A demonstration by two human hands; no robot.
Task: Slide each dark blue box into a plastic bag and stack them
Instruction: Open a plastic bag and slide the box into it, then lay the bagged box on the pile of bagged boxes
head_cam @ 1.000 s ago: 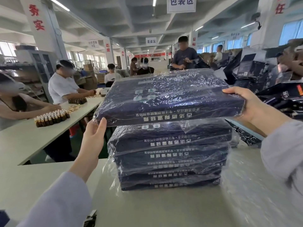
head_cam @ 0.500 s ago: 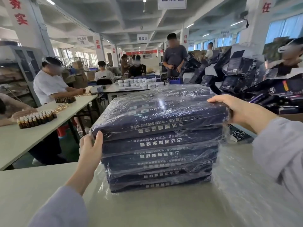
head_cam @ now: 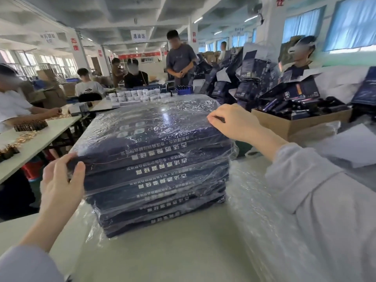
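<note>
Bagged box [head_cam: 150, 127] lowered since earlier frame, now lies atop stack [head_cam: 158, 192], frame centre, on surface [head_cam: 183, 251]. Left hand [head_cam: 61, 180] grips near-left corner; right hand [head_cam: 234, 123], fingers curled, holds right edge. Stacking step. Next, likely: square edges, let go.

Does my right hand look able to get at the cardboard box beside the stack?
Probably yes: the right hand is on a corner of the top box, the cardboard box sits beyond it, and nothing stands between.
</note>
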